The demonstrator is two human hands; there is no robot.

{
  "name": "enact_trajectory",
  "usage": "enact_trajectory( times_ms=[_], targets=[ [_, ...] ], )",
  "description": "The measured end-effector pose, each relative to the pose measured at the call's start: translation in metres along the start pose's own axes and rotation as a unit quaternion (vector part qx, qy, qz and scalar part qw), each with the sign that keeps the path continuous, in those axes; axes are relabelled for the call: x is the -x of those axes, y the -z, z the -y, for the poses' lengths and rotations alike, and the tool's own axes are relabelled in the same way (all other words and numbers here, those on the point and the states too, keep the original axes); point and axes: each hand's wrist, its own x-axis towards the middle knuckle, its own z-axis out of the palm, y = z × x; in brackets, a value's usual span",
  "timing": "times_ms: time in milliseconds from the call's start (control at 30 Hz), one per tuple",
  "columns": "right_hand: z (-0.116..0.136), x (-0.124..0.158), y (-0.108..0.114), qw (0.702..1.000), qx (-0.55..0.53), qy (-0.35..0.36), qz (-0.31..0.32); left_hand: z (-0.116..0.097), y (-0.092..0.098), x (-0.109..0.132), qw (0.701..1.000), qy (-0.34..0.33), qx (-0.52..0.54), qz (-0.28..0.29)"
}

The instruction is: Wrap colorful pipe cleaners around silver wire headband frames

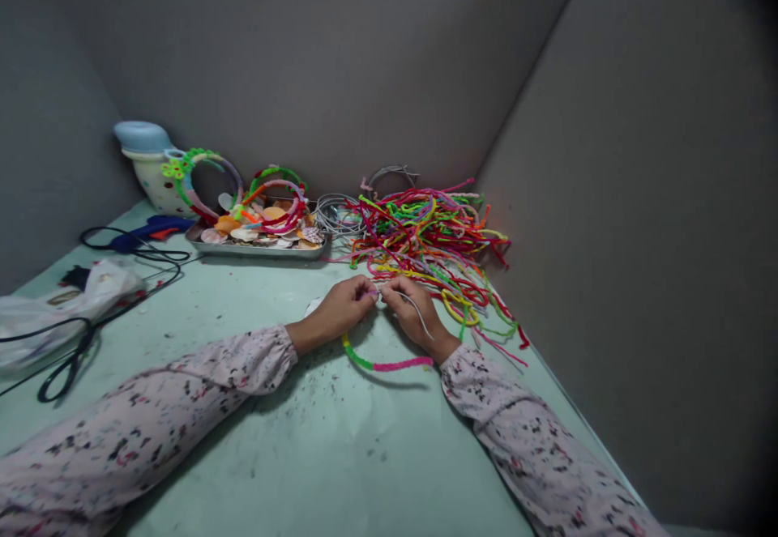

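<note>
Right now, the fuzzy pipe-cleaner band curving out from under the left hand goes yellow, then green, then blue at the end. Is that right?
Not quite: the end is pink, not blue. The head view shows the fuzzy pipe-cleaner band curving out from under the left hand, going yellow, then green, then pink.

You have a plastic bag [115,279] and looped black cord [91,330] at ten o'clock, a blue-lidded jar [153,182] at eleven.
</note>
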Motion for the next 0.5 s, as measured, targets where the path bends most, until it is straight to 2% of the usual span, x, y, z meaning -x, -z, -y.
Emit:
enact_trajectory(
  times_ms=[500],
  targets=[
    [0.0,0.0,-0.001,1.0,0.008,0.005,0.004,0.0026,-0.0013,-0.0007,1.0,0.006,0.001,-0.011]
  ],
)
